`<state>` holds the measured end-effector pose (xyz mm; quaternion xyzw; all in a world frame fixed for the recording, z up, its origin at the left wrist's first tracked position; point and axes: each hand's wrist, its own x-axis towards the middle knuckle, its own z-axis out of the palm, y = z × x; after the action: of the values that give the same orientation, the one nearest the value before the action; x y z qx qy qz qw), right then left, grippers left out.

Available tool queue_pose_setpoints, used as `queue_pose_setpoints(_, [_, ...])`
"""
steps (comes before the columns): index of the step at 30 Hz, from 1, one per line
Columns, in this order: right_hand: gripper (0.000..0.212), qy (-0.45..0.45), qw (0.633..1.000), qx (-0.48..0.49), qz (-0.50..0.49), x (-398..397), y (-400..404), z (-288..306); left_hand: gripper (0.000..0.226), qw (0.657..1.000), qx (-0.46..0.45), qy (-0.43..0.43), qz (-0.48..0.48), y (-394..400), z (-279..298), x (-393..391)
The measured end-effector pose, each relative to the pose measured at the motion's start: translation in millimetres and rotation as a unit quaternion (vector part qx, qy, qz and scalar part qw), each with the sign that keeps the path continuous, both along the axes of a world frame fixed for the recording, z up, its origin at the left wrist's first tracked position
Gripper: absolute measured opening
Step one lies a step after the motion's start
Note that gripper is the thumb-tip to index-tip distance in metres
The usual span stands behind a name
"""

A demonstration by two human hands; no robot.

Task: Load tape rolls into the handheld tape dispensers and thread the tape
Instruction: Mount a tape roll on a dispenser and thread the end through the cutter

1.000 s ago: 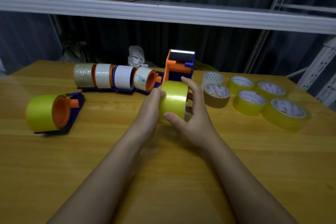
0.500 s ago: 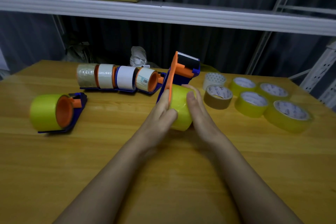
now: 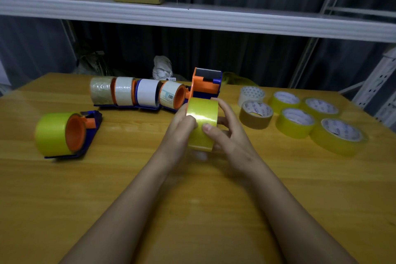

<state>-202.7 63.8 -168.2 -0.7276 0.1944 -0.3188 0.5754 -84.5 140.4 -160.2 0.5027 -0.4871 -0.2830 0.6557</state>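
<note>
Step in hand, by my read: roll [image 3: 202, 123] looks seated on the dispenser [image 3: 206, 83]; now hunting the tape end to thread it. Can't see the hub, so seating is a guess.

Left hand [image 3: 182, 127]: fingers curled onto the roll's left edge, tips pressed on the yellow face, prob. picking at the end. Right hand [image 3: 232, 137]: thumb on the roll's front face, other fingers wrapped behind its right side, gripping it.

Roll sits between both hands, touching both, axis roughly sideways, held just above the table [image 3: 192, 210]. Dispenser's cutter head sticks up beyond the fingertips, w/ serrated blade on top.

Next calls for: peel the free end w/ a nail, pull it away from the fingers toward the blade, feed under the roller. Loose end not visible yet. Spare rolls [image 3: 295, 122] lie right of the right hand.
</note>
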Motion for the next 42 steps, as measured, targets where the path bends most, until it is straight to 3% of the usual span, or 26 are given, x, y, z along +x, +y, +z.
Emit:
queue_pose_setpoints(4, [0.047,0.019,0.995,0.095,-0.019,7.0,4.6,-0.7,0.035,0.999,-0.006,-0.032,-0.027,6.3,1.7,-6.9])
queue_pose_setpoints(7, [0.060,0.012,0.993,0.119,-0.001,6.8,2.9,-0.2,0.032,0.999,0.006,-0.028,-0.020,7.0,1.9,-6.9])
queue_pose_setpoints(10, [0.084,-0.007,0.999,0.015,0.041,4.0,1.8,-1.3,0.047,1.000,0.015,-0.006,0.006,4.4,4.2,-1.2])
queue_pose_setpoints(12, [0.092,-0.018,0.997,-0.054,0.045,2.9,-1.2,-4.9,0.040,0.999,0.015,0.022,0.020,2.4,4.6,1.8])
queue_pose_setpoints(20, [0.079,-0.020,0.995,-0.092,-0.035,2.5,2.6,-3.9,0.033,0.997,0.020,0.080,0.004,1.0,3.4,-0.1])
queue_pose_setpoints(24, [0.069,-0.005,0.998,-0.044,-0.052,5.7,4.3,-5.8,0.047,1.000,0.006,0.013,0.002,-0.3,-1.1,-2.0])
queue_pose_setpoints(28, [0.063,0.025,0.997,0.075,-0.021,7.4,0.9,-1.6,0.037,0.999,-0.002,-0.041,0.007,1.3,-1.3,-2.1])
queue_pose_setpoints(31, [0.061,0.025,0.993,0.114,0.005,6.7,1.7,0.4,0.040,0.999,0.008,-0.032,0.000,3.9,-0.1,-3.8])
queue_pose_setpoints(33, [0.063,-0.005,0.996,0.087,0.019,6.0,4.8,1.8,0.050,1.000,0.016,0.009,0.004,2.9,0.9,-2.8])
queue_pose_setpoints(37, [0.081,-0.003,0.996,-0.089,0.009,5.9,2.8,-2.2,0.045,0.997,0.030,0.062,0.028,-0.4,2.8,-1.0])
queue_pose_setpoints(42, [0.072,-0.021,0.992,-0.122,-0.019,6.4,2.6,-6.5,0.032,0.998,0.028,0.049,0.025,-2.3,0.7,-3.2])
